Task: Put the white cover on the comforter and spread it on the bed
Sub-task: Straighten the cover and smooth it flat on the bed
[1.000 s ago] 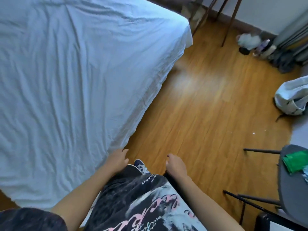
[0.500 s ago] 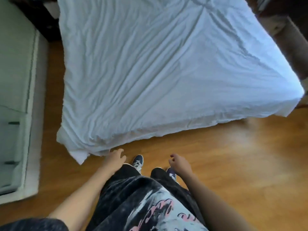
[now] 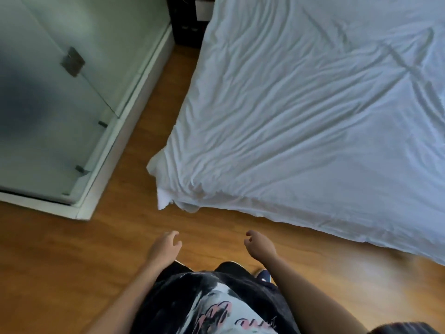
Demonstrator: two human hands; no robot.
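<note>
Head view: looking down from a standing person's head at a bedroom floor and the foot of a bed.
Comforter (image 3: 313, 112): white, already in its cover, lies spread over the bed, filling the upper right of the view. Its surface is creased all over with soft wrinkles.
Near corner (image 3: 166, 191): hangs over the bed's corner, bunched and folded under, with a loose flap sticking out toward the floor.
Near edge: runs slantwise from that corner to the right side of the view, slightly rumpled, close to the floor.
Left hand (image 3: 163, 245): empty, fingers loosely curled and apart, held low in front of the body, near the bunched corner but not touching it.
Right hand (image 3: 260, 244): empty too, fingers loosely curled, level with the left, well clear of the comforter.
Hands together: apart from each other, neither gripping anything.
Floor (image 3: 72, 261): bare wood boards between the person and the bed.
Glass panel (image 3: 48, 104): frosted, with small metal fittings, set on a white base at the left.
Step in hand: seemingly the last tidying; the cover looks on and the spread mostly done.
Next move: probably reach for the bunched corner, pinch it with one or both hands, pull it out flat and square to the bed, then smooth the creases.
</note>
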